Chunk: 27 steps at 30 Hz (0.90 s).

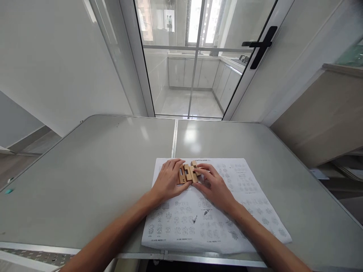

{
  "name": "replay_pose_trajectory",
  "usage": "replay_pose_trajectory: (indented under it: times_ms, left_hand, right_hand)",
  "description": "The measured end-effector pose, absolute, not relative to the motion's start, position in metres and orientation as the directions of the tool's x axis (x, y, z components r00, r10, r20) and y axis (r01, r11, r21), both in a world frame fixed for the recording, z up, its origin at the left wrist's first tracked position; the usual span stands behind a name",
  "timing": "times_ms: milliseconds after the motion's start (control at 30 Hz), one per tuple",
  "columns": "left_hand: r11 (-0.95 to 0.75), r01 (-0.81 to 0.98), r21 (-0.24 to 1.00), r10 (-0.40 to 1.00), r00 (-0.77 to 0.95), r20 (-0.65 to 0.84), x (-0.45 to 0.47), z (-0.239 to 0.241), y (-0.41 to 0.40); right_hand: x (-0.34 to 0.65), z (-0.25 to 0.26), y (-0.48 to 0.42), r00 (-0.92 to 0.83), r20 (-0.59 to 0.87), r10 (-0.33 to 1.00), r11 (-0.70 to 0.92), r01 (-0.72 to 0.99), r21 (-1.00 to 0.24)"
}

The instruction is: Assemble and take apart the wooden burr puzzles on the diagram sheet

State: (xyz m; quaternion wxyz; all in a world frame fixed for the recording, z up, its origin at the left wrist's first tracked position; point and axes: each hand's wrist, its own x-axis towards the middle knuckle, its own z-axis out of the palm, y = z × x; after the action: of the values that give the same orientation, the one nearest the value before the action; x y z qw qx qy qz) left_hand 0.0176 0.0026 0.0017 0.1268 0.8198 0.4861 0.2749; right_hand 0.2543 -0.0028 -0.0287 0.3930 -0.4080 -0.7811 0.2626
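Several notched wooden puzzle bars (187, 173) lie side by side on a white printed instruction sheet (244, 189). My left hand (168, 180) rests on the sheet with its fingers curled against the left side of the bars. My right hand (214, 185) comes in from the right, its fingers pressed against the right side of the bars and one short piece at the far end. Both hands squeeze the pieces together between them. The sheet is covered in rows of small diagrams.
The sheet lies on a grey folding table (93, 177) with a centre seam (173, 139). A small teal object (9, 191) sits at the table's left edge. Beyond the table stand a glass sliding door (193, 68) and white walls. A wooden cabinet (323, 113) is at the right.
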Motion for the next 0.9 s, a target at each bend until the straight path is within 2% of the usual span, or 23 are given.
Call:
replay_pose_trajectory:
  times_ms: [433, 600, 900]
  left_hand:
    - [-0.506, 0.73, 0.459, 0.859, 0.382, 0.34, 0.016, 0.003, 0.0]
    - [-0.487, 0.758, 0.434, 0.868, 0.363, 0.339, 0.017, 0.002, 0.0]
    - [-0.435, 0.816, 0.382, 0.886, 0.313, 0.342, 0.014, 0.003, 0.0]
  right_hand:
    - [0.251, -0.023, -0.003, -0.331, 0.398, 0.856, 0.511, 0.422, -0.749]
    - [0.252, -0.023, -0.003, -0.414, 0.399, 0.818, 0.557, 0.398, -0.729]
    - [0.255, -0.014, -0.007, -0.552, 0.281, 0.785, 0.531, 0.367, -0.764]
